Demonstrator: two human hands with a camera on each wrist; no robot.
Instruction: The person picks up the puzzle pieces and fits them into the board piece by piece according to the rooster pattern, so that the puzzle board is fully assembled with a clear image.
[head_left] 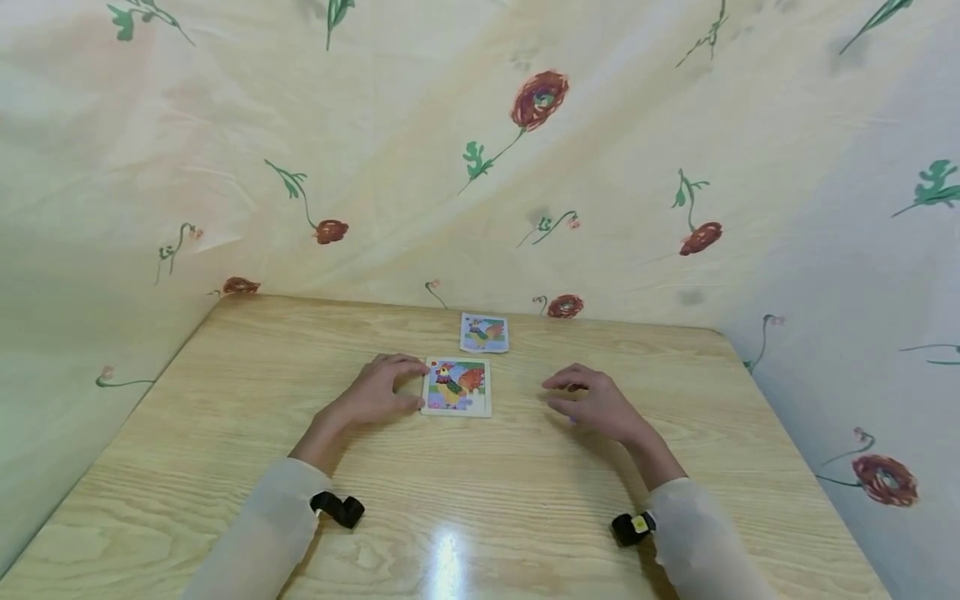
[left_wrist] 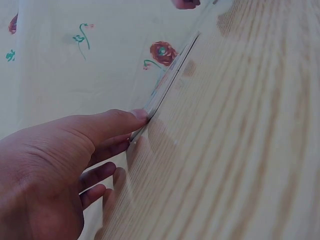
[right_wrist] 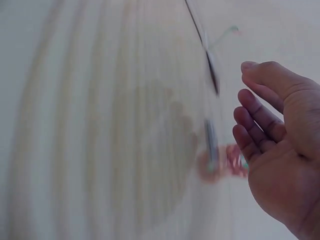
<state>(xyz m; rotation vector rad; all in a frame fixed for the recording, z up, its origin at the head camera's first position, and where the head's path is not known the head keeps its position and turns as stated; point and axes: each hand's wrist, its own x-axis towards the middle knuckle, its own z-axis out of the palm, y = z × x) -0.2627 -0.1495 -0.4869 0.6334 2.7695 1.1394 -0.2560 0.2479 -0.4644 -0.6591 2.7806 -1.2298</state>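
A jigsaw puzzle (head_left: 456, 387) of a rooster lies flat in a white frame, with a pale gap at its lower right. My left hand (head_left: 378, 390) holds the frame's left edge between thumb and fingers; the left wrist view shows the thumb (left_wrist: 137, 115) on the edge. My right hand (head_left: 596, 404) hovers right of the puzzle, fingers bent and apart, nothing visible between them. Partly hidden below it is a small purple piece (head_left: 573, 419). In the right wrist view a blurred, thin grey piece (right_wrist: 211, 142) appears beside the fingers.
A card (head_left: 483, 333) with the same rooster picture lies behind the puzzle, near the back edge of the wooden table (head_left: 450, 475). A flowered cloth (head_left: 405, 192) hangs behind the table and at both sides. Both wrists carry black cameras (head_left: 632, 527).
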